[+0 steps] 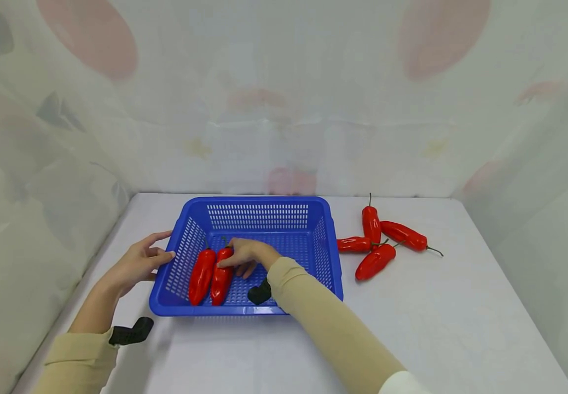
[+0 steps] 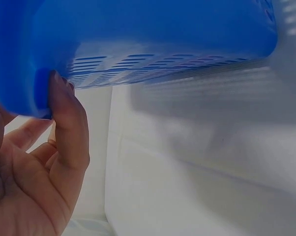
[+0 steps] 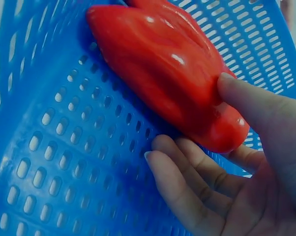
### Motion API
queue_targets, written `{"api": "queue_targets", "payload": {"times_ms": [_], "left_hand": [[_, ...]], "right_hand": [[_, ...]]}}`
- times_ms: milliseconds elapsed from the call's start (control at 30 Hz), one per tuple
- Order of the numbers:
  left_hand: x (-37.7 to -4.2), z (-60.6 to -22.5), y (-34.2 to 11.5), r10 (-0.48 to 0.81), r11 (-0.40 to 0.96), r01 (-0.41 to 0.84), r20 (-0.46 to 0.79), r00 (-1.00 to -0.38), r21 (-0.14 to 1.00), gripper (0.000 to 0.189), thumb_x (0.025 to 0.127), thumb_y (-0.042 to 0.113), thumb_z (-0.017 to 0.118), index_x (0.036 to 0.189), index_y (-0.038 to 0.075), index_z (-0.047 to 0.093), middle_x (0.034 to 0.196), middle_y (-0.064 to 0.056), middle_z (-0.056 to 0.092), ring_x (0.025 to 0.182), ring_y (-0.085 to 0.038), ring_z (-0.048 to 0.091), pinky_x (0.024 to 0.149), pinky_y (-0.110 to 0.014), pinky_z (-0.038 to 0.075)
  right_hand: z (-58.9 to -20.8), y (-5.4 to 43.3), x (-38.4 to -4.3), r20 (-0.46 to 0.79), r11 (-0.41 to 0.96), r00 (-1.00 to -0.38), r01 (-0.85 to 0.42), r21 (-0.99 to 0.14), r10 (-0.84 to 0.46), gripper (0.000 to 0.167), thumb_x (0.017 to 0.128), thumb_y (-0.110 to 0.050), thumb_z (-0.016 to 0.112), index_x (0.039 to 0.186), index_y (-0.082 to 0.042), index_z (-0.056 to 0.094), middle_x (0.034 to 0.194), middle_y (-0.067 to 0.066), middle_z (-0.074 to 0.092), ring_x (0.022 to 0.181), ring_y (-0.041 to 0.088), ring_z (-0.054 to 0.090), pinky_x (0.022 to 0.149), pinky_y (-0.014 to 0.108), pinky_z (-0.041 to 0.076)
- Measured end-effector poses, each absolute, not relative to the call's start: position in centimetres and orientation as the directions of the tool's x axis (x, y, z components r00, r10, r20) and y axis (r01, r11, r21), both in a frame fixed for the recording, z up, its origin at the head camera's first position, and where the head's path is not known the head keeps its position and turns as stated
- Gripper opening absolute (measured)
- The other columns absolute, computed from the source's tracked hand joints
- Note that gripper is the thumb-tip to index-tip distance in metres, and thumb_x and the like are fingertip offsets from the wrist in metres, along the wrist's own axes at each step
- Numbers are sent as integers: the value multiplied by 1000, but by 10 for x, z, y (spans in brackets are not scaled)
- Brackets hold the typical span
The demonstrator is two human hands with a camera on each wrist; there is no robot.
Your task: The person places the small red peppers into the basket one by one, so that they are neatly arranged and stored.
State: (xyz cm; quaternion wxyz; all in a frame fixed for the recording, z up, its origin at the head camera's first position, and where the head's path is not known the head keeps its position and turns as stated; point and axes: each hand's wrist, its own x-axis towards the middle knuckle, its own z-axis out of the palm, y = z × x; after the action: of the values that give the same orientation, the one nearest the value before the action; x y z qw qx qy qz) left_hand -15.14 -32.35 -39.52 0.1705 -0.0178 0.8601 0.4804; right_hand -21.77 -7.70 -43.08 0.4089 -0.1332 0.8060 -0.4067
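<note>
Blue basket (image 1: 215, 311) on the bench (image 1: 451, 312): from the head view I see two peppers (image 1: 201, 278) lying inside, four more (image 1: 375, 263) to its right. Left wrist view: the left hand (image 2: 44, 177) pinches the basket's rim. Right wrist view: the right hand (image 3: 251, 194) holds one inside pepper (image 3: 162, 73) between thumb and fingers.

- Your left arm (image 1: 96, 312) reaches up from the lower left, bare near the wrist.
- Your left hand (image 1: 138, 264) grips with its fingers parted and bent.
- Your right arm (image 1: 335, 331) slants in from the lower right.
- Your right hand (image 1: 245, 253) pinches with thumb and forefinger, other fingers bent.
</note>
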Motion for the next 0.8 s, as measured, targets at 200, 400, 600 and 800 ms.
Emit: {"api": "queue_targets", "payload": {"times_ms": [200,400,600,800], "left_hand": [[-150,-395,-324,142,532,-184,-301,-943,826,71,93,23,55,148,12,13,98,-21,59,80,-24,65,71,-44,56],[-151,-393,-323,149,527,-179,-298,-943,831,71,93,23,55,148,12,13,98,-21,59,80,-24,65,72,-46,55],[-151,-393,-323,145,538,-182,-303,-942,823,71,93,24,54,149,12,12,99,-21,59,80,-23,65,71,-45,56],[-150,-393,-323,145,537,-183,-304,-942,824,71,93,24,54,149,12,12,99,-21,59,80,-23,65,71,-44,56]], "right_hand": [[-431,-79,-216,-557,665,-640,95,-741,-529,61,87,-33,62,135,-8,34,94,10,57,85,27,65,66,38,57],[-433,-77,-219,-550,654,-634,91,-751,-543,65,87,-34,62,139,-10,30,96,9,54,83,26,65,65,37,57],[-431,-76,-218,-542,648,-633,83,-758,-553,67,87,-34,61,141,-11,29,100,9,52,85,26,64,64,37,57],[-431,-73,-218,-548,633,-617,102,-767,-565,65,88,-34,60,141,-11,29,98,11,55,86,27,64,66,38,57]]}}
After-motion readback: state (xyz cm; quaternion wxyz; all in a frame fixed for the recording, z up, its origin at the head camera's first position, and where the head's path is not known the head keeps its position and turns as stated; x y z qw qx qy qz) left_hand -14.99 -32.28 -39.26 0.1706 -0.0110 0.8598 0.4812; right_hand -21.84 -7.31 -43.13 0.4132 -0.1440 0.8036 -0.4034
